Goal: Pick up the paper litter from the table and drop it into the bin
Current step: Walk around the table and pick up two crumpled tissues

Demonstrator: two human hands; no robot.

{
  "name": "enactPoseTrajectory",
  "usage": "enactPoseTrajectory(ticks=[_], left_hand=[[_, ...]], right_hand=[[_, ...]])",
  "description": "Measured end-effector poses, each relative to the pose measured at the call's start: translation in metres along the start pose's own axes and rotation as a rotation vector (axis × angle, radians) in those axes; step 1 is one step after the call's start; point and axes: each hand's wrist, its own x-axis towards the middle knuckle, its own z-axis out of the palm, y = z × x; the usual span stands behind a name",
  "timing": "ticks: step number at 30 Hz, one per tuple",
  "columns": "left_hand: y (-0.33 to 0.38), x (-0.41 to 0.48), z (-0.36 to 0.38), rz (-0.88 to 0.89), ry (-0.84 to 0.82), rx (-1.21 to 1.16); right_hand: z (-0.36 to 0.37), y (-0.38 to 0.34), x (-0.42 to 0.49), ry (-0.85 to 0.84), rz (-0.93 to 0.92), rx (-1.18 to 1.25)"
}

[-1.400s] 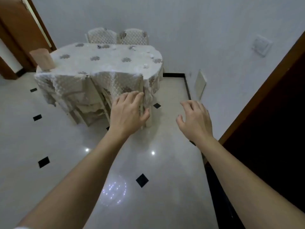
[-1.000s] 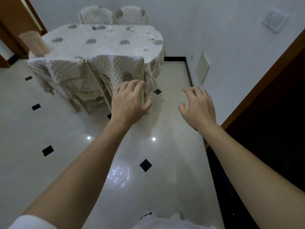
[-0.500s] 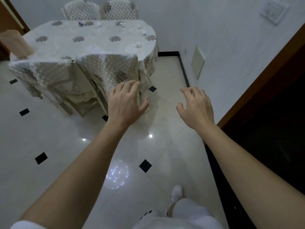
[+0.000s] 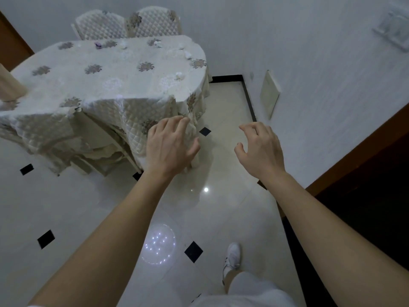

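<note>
At the bottom of the frame is a leg in white and a white shoe (image 4: 232, 254) on the shiny floor (image 4: 66, 207). Two bare arms reach up the middle.

The left hand (image 4: 168, 147) is in the middle, with its fingers loose and a little bent. It holds nothing. The right hand (image 4: 262, 151) is just right of it, with fingers bent like a claw and the thumb apart. It holds nothing too. The hands do not touch each other.

Past them, in the upper left, stands the table (image 4: 66, 83). Small white paper bits (image 4: 179, 74) lie on its right part and along its back. A tan tub (image 4: 8, 85) shows at the left edge. Two chairs (image 4: 101, 26) stand behind the table, by the wall (image 4: 309, 63).
</note>
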Motion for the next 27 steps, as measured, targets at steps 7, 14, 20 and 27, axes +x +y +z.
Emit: enactPoseTrajectory(ticks=[7,14,20,27], left_hand=[[0.011,0.111,0.044,-0.064,-0.036,0.040],[0.011,0.178,0.079,-0.100,-0.049,0.057],[-0.005,0.233,0.119,-0.156,-0.047,0.026],[-0.043,0.334,0.178,-0.151,-0.048,0.012]], right_hand=[[0.017,0.057,0.119,0.002,-0.049,0.004],[0.051,0.091,0.192,-0.031,-0.075,0.038],[0.089,0.106,0.255,-0.084,-0.080,0.057],[0.142,0.114,0.365,-0.060,-0.102,0.061]])
